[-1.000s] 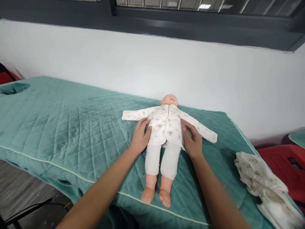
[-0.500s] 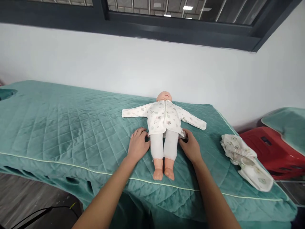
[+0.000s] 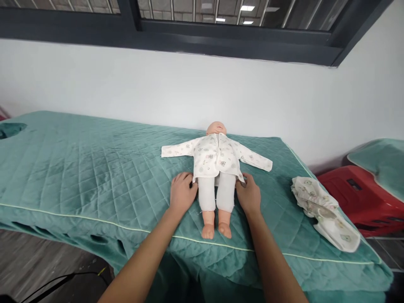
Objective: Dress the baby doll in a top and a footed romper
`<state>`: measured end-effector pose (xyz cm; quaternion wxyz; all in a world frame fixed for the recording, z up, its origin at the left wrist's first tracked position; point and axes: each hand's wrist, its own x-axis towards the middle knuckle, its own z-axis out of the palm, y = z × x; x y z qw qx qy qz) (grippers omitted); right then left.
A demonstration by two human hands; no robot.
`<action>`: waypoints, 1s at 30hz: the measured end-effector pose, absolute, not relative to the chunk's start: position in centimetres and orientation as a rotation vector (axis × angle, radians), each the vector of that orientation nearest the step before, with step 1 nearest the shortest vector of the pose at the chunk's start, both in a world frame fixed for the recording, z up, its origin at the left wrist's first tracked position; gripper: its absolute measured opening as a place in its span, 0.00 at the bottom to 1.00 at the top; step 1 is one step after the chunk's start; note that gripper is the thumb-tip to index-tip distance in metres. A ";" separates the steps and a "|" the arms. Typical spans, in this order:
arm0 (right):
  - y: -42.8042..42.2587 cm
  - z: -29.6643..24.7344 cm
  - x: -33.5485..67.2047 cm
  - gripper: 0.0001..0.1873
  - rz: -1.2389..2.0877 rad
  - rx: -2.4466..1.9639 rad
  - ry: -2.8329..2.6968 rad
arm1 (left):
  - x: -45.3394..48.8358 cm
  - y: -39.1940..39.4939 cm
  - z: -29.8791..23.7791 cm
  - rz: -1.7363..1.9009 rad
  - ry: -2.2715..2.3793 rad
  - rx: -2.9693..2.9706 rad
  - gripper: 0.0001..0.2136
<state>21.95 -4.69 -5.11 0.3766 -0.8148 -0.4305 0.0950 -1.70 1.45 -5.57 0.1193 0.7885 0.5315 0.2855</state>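
A baby doll (image 3: 207,193) lies on its back on a green quilted bed cover (image 3: 120,168), its feet towards me. It wears a white patterned baby shirt (image 3: 217,158), with the sleeves spread out to both sides and the front closed down the middle. White cloth covers its legs; the feet are bare. At the left corner of the hem, my left hand (image 3: 183,191) pinches the shirt's edge between thumb and fingers. My right hand (image 3: 249,193) grips the hem's opposite corner, its fingertips partly hidden under the cloth.
Crumpled white patterned baby clothing (image 3: 325,212) lies on the cover to the right. Beyond the bed's right edge stands a red plastic chair (image 3: 356,189) with green cloth over it. A white wall (image 3: 189,92) and a dark window frame (image 3: 236,44) rise behind the bed.
My right hand has drawn slightly inward and its fingers have closed at the shirt's hem. My left hand stays by the left corner. The view has tilted slightly.
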 end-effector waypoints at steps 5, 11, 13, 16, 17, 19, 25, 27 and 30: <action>-5.4 -5.0 22.0 0.19 0.188 -2.134 -0.946 | -2.2 1.0 -6.4 0.948 1.572 2.232 0.08; -5.1 -5.8 21.8 0.25 -0.025 -2.050 -1.005 | -1.6 0.7 -6.9 1.167 1.572 2.198 0.07; -4.8 -6.1 21.6 0.26 -0.152 -1.907 -1.109 | -1.4 0.6 -6.9 1.368 1.416 2.203 0.12; -4.4 -6.3 21.4 0.22 -0.214 -1.666 -1.297 | -0.8 0.7 -6.6 1.489 1.105 2.331 0.14; -4.3 -6.2 21.4 0.19 -0.207 -1.608 -1.321 | -0.4 0.9 -6.5 1.489 1.037 2.370 0.13; -4.1 -6.2 21.4 0.15 -0.171 -1.532 -1.328 | 0.4 1.6 -6.2 1.492 0.994 2.391 0.12; -3.1 -5.8 21.2 0.11 -0.110 -1.401 -1.355 | 2.4 4.2 -5.7 1.561 1.088 1.981 0.09; -2.5 -5.7 21.2 0.08 -0.050 -1.373 -1.314 | 2.4 4.8 -6.0 1.606 1.136 1.630 0.16; -1.6 -5.9 21.7 0.06 0.172 -1.349 -1.122 | 2.1 5.7 -6.6 1.704 1.059 1.107 0.20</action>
